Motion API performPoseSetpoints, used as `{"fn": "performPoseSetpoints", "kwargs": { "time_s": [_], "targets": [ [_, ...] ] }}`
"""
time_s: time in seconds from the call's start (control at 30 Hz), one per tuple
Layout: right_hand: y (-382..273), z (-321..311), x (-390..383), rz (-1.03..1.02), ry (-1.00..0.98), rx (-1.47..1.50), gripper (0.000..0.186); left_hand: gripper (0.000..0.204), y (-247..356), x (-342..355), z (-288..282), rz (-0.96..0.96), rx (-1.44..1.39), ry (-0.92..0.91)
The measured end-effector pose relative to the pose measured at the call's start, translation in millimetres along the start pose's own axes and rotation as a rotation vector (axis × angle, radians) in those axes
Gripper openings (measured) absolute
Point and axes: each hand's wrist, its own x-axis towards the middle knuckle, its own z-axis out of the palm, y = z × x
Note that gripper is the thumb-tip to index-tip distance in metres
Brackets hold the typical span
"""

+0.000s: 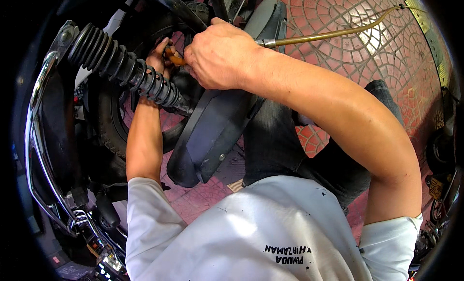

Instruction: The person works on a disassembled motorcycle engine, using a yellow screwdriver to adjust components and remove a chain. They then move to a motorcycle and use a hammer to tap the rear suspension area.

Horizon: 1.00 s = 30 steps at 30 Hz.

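My right hand [217, 54] is closed around the end of an amber air hose [328, 37], whose metal fitting [266, 43] meets the hand at the wrist side. A short orange piece [177, 59] sticks out from the thumb side of that hand toward my left hand. The tool inside the fist is mostly hidden. My left hand [163, 57] reaches past the shock absorber [140, 75] to the motorcycle's wheel, its bent fingers close to the orange piece. What those fingers hold is too dark and covered to name. Below both hands lies the dark muffler [212, 128].
A black tyre [112, 126] stands behind the coil spring. The chrome grab rail [35, 116] curves along the left. Red patterned paving [333, 15] spreads to the right, where the hose crosses to a yellow edge strip [430, 39]. Another vehicle [439, 184] stands at the far right.
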Motion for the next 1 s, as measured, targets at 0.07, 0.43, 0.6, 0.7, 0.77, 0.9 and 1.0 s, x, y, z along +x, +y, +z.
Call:
{"fn": "performPoseSetpoints", "kwargs": {
  "time_s": [0.07,0.43,0.6,0.7,0.77,0.9,1.0],
  "targets": [
    [-0.8,0.0,-3.5,0.007,0.02,0.013,0.027,0.026,-2.6,1.9,-1.8,-0.015,0.028,0.027],
    [0.4,1.0,1.1,-0.032,-0.049,0.178,0.024,0.029,-17.5,19.7,-22.3,-0.063,-0.027,0.107],
    [7.3,-7.2,-3.0,0.04,-0.096,0.11,0.02,0.029,-11.6,40.0,-4.1,-0.072,0.007,0.087],
    [-0.1,-3.5,5.1,0.108,-0.117,0.085,0.018,0.029,-16.6,40.7,-1.7,-0.081,0.006,0.088],
    [5.5,-3.3,10.9,0.014,-0.093,0.144,0.016,0.028,-15.8,37.9,-4.7,-0.079,-0.004,0.092],
    [1.5,9.6,8.2,0.036,-0.043,0.088,0.017,0.028,-12.2,32.5,-16.8,-0.055,-0.061,0.088],
    [2.9,19.0,17.9,0.093,-0.119,0.15,0.02,0.028,-11.6,25.5,-23.4,-0.028,-0.129,0.081]
  ]
}}
